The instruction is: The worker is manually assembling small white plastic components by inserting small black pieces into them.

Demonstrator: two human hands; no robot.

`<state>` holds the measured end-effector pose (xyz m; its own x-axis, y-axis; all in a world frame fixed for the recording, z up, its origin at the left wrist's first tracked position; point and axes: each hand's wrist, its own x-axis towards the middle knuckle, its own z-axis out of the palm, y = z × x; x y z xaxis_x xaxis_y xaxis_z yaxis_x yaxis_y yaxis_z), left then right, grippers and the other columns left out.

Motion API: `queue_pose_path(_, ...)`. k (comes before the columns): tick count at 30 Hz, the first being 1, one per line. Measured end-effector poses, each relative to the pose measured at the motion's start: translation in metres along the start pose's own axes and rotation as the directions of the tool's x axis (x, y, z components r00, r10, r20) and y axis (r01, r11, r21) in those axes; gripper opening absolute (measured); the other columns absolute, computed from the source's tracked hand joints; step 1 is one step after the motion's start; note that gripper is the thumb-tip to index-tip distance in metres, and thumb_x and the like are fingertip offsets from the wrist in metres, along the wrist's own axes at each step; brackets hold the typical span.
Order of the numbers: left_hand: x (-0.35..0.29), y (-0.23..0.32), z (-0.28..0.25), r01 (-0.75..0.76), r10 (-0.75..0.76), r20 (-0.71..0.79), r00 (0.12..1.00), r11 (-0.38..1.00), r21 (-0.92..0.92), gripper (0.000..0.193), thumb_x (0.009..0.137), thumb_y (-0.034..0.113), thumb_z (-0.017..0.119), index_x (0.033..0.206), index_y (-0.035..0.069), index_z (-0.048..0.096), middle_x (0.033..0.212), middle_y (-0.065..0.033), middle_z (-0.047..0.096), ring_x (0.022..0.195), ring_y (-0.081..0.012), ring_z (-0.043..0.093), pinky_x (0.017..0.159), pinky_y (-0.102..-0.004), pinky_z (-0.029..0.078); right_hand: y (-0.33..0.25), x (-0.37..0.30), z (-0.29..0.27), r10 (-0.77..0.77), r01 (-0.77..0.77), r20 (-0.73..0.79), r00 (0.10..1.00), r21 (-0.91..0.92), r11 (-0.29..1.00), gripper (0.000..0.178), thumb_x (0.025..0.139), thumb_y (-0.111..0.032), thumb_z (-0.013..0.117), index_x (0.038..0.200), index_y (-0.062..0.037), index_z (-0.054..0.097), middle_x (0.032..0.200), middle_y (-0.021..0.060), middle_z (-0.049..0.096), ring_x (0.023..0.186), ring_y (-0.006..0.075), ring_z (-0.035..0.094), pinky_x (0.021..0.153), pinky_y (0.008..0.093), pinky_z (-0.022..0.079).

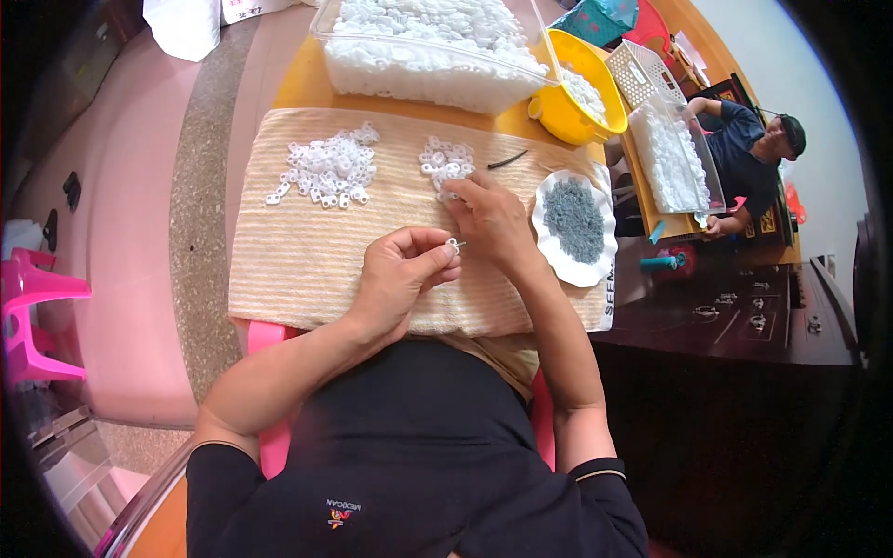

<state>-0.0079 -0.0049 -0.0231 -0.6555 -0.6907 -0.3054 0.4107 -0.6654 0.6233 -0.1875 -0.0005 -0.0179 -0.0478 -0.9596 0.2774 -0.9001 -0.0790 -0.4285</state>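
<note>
**Fitting small white plastic pieces, most of the stock untouched**

Pinching one small white piece (pixel 453 245) between thumb and forefinger of the left hand (pixel 400 279), at the centre of the striped towel (pixel 298 251). Reaching with the right hand (pixel 491 221), fingers curled down onto the smaller pile (pixel 445 160) at 12 o'clock; grip there impossible to tell. Judging by the piles, barely begun: two heaps on the towel, the larger pile (pixel 327 167) at 10 o'clock, too many pieces to count. One clear tub (pixel 423 51) heaped full further out at 12, one yellow bowl (pixel 569 88) at 1 o'clock, one white plate (pixel 595 270) of grey bits at 3 o'clock, one dark strip (pixel 507 160) alongside.
</note>
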Motion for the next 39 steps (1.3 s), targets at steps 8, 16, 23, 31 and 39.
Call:
queue_pose_path(8, 0.001, -0.001, -0.002, -0.006, 0.006, 0.0, 1.0, 1.0, 0.016, 0.012, 0.088, 0.003, 0.064, 0.099, -0.001, 0.061, 0.087, -0.0075, 0.065, 0.079, -0.014, 0.064, 0.075, -0.0279, 0.057, -0.003, 0.0, -0.002, 0.042, -0.042, 0.016, 0.999, 0.024, 0.999, 0.012, 0.082, -0.012, 0.066, 0.091, -0.0057, 0.062, 0.087, 0.0129, 0.06, 0.079, 0.0347, 0.062, 0.068, 0.0413, 0.049)
queue_pose_path(16, 0.002, -0.001, -0.003, 0.0, 0.0, -0.003, 1.0, 1.0, 0.004, 0.012, 0.089, 0.002, 0.063, 0.1, -0.001, 0.061, 0.088, -0.0079, 0.064, 0.081, -0.0149, 0.064, 0.076, -0.0286, 0.057, 0.012, -0.015, -0.006, 0.124, -0.109, -0.024, 0.992, 0.332, 0.937, 0.017, 0.085, -0.007, 0.066, 0.1, -0.0023, 0.063, 0.078, 0.006, 0.062, 0.061, 0.0118, 0.056, 0.058, 0.0269, 0.046)
queue_pose_path(23, 0.002, -0.001, -0.004, -0.011, 0.011, -0.017, 1.0, 1.0, 0.011, 0.013, 0.089, 0.002, 0.063, 0.1, -0.001, 0.06, 0.088, -0.0081, 0.064, 0.081, -0.0151, 0.064, 0.076, -0.0282, 0.057, 0.009, -0.036, -0.015, 0.213, -0.327, 0.256, 0.943, 0.598, 0.731, 0.021, 0.092, -0.004, 0.058, 0.112, 0.0022, 0.06, 0.084, 0.002, 0.06, 0.069, 0.0061, 0.056, 0.062, 0.0212, 0.047)
queue_pose_path(31, 0.002, 0.0, 0.0, -0.007, 0.007, -0.021, 1.0, 1.0, 0.007, 0.013, 0.088, 0.002, 0.063, 0.099, -0.003, 0.059, 0.087, -0.0095, 0.065, 0.079, -0.0151, 0.065, 0.074, -0.027, 0.058, 0.006, -0.05, -0.022, 0.203, -0.401, 0.347, 0.916, 0.756, 0.517, 0.03, 0.09, -0.005, 0.064, 0.116, 0.0055, 0.056, 0.09, 0.0033, 0.061, 0.08, 0.0087, 0.061, 0.072, 0.0221, 0.052)
queue_pose_path(39, 0.002, -0.001, -0.003, 0.022, -0.022, 0.011, 1.0, 1.0, 0.016, 0.012, 0.089, 0.002, 0.063, 0.099, -0.003, 0.06, 0.089, -0.0097, 0.065, 0.079, -0.015, 0.065, 0.074, -0.027, 0.058, 0.01, -0.06, -0.015, 0.203, -0.411, 0.358, 0.911, 0.815, 0.407, 0.033, 0.089, -0.005, 0.065, 0.119, 0.0046, 0.056, 0.098, 0.006, 0.065, 0.087, 0.0102, 0.062, 0.077, 0.023, 0.052)
